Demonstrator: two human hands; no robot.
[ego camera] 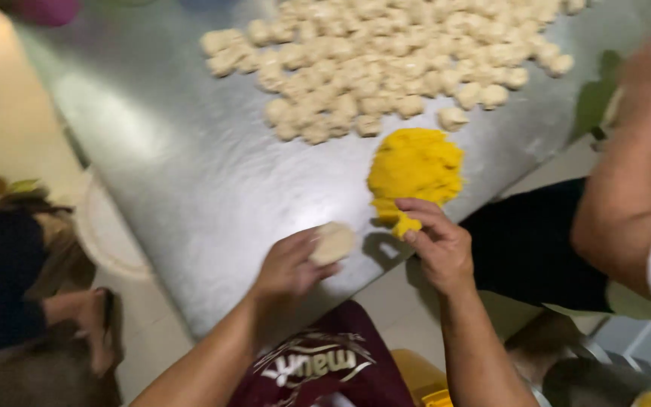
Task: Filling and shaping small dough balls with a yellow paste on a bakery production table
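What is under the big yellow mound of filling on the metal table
The yellow filling mound sits directly on the shiny metal table. Its near edge is covered by the right hand pinching off a piece; nothing else shows beneath.

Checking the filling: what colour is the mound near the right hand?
Bright yellow mound, head view.

The left hand [286, 265] cups a flattened pale dough disc [333, 243] at the near edge of the steel bench [190, 173]. The right hand [438, 245] pinches a small lump of yellow filling [405, 224] with its fingers [416, 218], just below the yellow mound [416, 166]. Beyond it lie many pale dough pieces [386, 60]. Another person's arm [627, 188] reaches in at the right; a third person sits at the left edge.
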